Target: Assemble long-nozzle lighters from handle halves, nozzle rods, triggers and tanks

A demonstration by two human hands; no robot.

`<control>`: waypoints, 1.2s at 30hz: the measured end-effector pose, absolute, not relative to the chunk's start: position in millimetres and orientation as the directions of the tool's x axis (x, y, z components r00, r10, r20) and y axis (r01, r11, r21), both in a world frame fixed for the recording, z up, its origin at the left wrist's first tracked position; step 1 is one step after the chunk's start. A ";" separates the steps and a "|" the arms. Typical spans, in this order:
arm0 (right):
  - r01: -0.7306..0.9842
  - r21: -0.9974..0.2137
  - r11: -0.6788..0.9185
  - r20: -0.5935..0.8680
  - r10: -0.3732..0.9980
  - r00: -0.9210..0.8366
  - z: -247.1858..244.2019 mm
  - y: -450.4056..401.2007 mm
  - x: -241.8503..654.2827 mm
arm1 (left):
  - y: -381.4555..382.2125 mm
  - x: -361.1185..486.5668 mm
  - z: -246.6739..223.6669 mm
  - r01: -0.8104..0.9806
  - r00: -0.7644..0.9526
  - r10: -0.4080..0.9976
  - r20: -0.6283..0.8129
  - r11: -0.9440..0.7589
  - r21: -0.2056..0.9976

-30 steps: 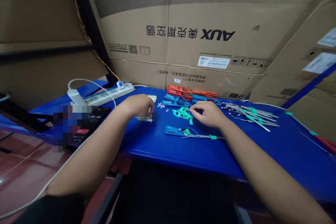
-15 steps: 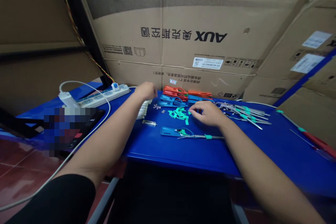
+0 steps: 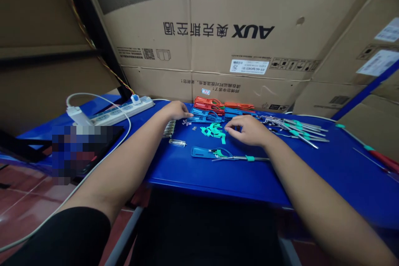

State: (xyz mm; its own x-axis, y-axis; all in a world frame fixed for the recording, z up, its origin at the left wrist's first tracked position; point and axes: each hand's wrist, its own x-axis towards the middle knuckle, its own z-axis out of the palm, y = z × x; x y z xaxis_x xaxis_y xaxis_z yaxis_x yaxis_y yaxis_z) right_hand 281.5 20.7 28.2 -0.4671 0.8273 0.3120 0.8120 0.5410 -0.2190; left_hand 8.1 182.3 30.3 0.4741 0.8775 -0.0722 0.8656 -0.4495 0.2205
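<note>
Green flat plastic pieces [image 3: 213,131] lie in a loose pile on the blue metal counter [image 3: 174,170], and this pile serves as the reference point for all positions below. The right hand [image 3: 246,130] is directly right of the pile, with its fingertips [image 3: 227,129] at the pile's right edge. Its grip is loosely curled, with the thumb and index finger close together; whether a small piece is pinched between them cannot be determined. The left hand [image 3: 176,110] is farther left and beyond the pile. Its grip is spread flat, with the fingers extended together and nothing visibly held. A row of slim metal pins [image 3: 169,129] lies just below the left hand, left of the pile. A clear cylindrical tube [image 3: 177,142] lies nearer the pile, below that row. Stacked red and blue plastic handles [image 3: 208,108] are immediately beyond the pile. A blue plastic handle [image 3: 202,152] and a steel rod with a green collar [image 3: 246,158] lie nearer the person. Steel tools with green sleeves [image 3: 296,128] are grouped well to the right. A white power strip [image 3: 115,111] sits far to the left.
</note>
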 end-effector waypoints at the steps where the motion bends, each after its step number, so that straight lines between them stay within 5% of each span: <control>1: 0.813 -0.217 0.540 0.316 0.827 -0.465 28.2 20.8 281.8 | 180.7 9.2 30.7 0.850 0.496 0.867 -0.049 -0.473 0.231; 7: 0.809 -0.226 0.543 0.309 0.827 -0.469 29.9 20.2 279.2 | 168.0 26.9 27.7 0.702 0.690 0.716 0.101 -0.697 0.146; 15: 0.805 -0.204 0.557 0.347 0.810 -0.472 32.5 19.1 281.5 | 169.5 36.3 18.9 0.659 0.729 0.671 0.138 -0.741 0.124; 21: 0.815 -0.202 0.543 0.369 0.813 -0.450 34.6 18.5 284.6 | 178.0 41.2 21.4 0.633 0.728 0.618 0.296 -0.772 0.057; 30: 0.804 -0.202 0.559 0.389 0.799 -0.458 35.5 19.2 286.1 | 177.4 52.9 16.2 0.692 0.667 0.681 0.302 -0.716 0.088; 36: 0.810 -0.197 0.552 0.373 0.806 -0.459 34.7 19.5 287.6 | 180.2 11.8 38.7 0.846 0.516 0.851 0.091 -0.524 0.102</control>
State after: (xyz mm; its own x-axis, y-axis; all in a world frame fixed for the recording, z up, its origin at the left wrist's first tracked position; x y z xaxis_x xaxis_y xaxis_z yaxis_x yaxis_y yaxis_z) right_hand 287.6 19.5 34.7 -0.4589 0.8062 0.3735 0.8101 0.5523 -0.1967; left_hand 11.8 180.2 38.7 0.5165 0.8515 0.0906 0.8457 -0.5238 0.1019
